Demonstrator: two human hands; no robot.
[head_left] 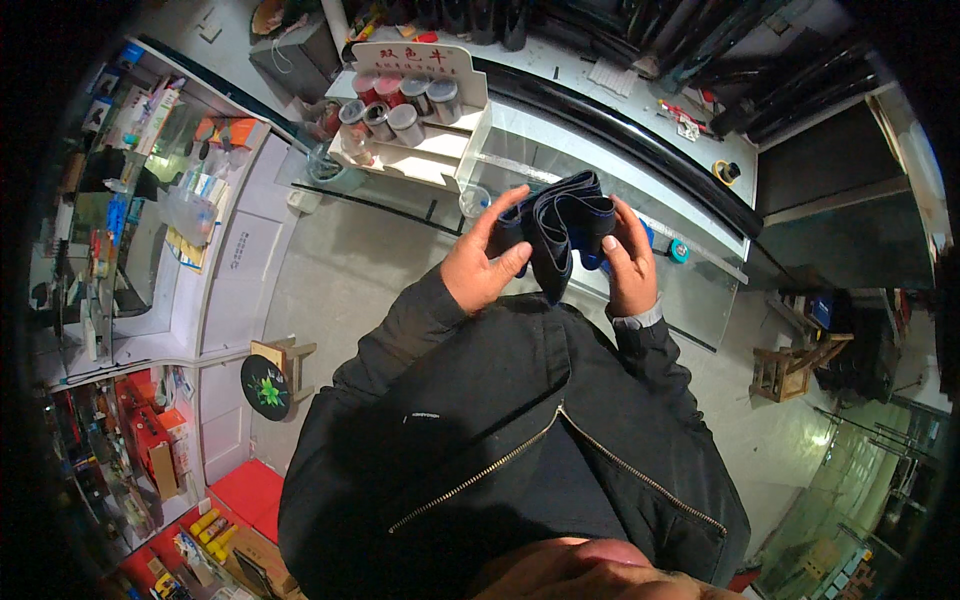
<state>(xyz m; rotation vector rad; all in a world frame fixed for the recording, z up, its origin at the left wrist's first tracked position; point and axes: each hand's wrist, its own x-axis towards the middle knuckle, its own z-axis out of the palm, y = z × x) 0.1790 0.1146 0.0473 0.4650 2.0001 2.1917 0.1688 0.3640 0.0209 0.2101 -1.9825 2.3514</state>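
Note:
In front of my chest I hold a folded black cloth piece (556, 228) with thin blue-grey edges. It looks like a wide strip doubled back in several layers; its exact kind I cannot make out. My left hand (480, 262) grips its left side, thumb in front and fingers behind. On the other side my right hand (632, 262) pinches it between thumb and fingers. A little blue shows beneath the folds. Behind the cloth lies a glass-topped counter (520, 150).
A white display stand (450, 150) with several red and grey cans is at the counter's left. A long black roll (640, 140) lies along the counter, near a teal tape roll (678, 250). Shelves (270, 180) line the left, beside a round black stool (266, 388). A wooden chair (790, 370) stands right.

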